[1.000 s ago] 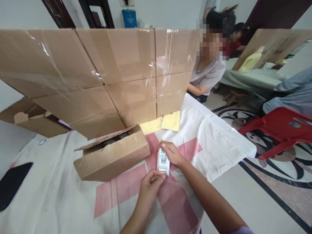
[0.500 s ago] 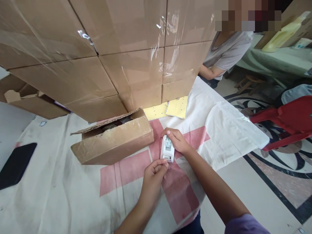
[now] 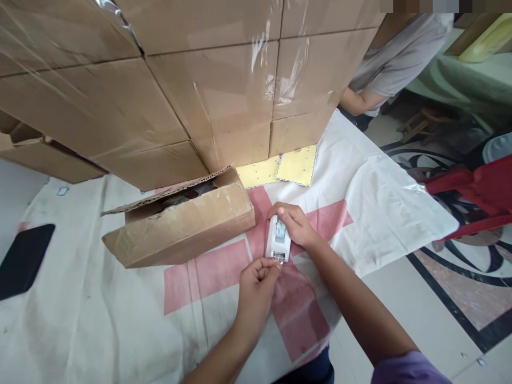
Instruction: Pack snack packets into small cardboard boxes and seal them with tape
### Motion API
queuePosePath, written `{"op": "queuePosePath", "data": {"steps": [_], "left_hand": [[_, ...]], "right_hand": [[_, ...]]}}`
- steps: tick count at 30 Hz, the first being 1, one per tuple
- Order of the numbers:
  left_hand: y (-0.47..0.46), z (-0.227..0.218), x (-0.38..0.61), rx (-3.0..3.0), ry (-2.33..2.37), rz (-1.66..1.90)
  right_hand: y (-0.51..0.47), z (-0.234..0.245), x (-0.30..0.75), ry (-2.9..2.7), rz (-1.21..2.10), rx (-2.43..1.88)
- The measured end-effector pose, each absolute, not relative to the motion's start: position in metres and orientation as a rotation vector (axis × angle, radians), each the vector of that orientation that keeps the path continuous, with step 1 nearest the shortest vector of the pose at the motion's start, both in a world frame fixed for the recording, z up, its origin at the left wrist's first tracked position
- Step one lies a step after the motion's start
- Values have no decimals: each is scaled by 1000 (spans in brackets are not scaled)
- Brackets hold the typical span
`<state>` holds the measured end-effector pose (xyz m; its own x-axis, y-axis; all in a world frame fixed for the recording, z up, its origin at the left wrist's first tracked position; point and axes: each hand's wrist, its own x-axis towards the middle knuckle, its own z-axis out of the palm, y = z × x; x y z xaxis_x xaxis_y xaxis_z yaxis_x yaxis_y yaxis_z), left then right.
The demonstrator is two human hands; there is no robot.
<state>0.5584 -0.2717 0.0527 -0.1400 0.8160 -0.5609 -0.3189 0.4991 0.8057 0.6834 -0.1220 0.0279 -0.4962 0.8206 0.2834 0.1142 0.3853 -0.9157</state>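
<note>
My right hand (image 3: 295, 224) is closed around the far end of a small white tape dispenser (image 3: 276, 250). The thumb rests beside a pale teal-marked roll (image 3: 281, 230) set in its top. At the dispenser's near end, where a dark slot shows, my left hand (image 3: 260, 285) pinches thumb and forefinger together. A small clear glint, like a tape end (image 3: 281, 262), shows at those fingertips. The dispenser lies over the red-patterned white cloth (image 3: 212, 288). Left of it an opened cardboard box (image 3: 192, 226) lies on its side, with dark contents partly hidden under the flap.
Taped cardboard boxes (image 3: 224, 96) form a high wall along the back. Two yellow scalloped cards (image 3: 298, 166) lie at its foot. A black flat object (image 3: 26, 261) is at far left. Another person (image 3: 400, 58) is behind the table's right corner, near a red chair (image 3: 476, 184).
My view has tilted down and shifted a little left. My left fingers now sit slightly off the dispenser's near end, with a clear glint at their tips. My right hand keeps its hold.
</note>
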Motion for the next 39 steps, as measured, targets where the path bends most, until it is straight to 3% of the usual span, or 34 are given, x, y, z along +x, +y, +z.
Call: {"op": "queuePosePath", "data": {"steps": [27, 39], "left_hand": [[-267, 46, 558, 517, 1366, 1040], [-267, 48, 559, 595, 1421, 1027]], "right_hand": [[-121, 27, 682, -1825, 1235, -810], [-116, 23, 682, -1897, 1110, -792]]}}
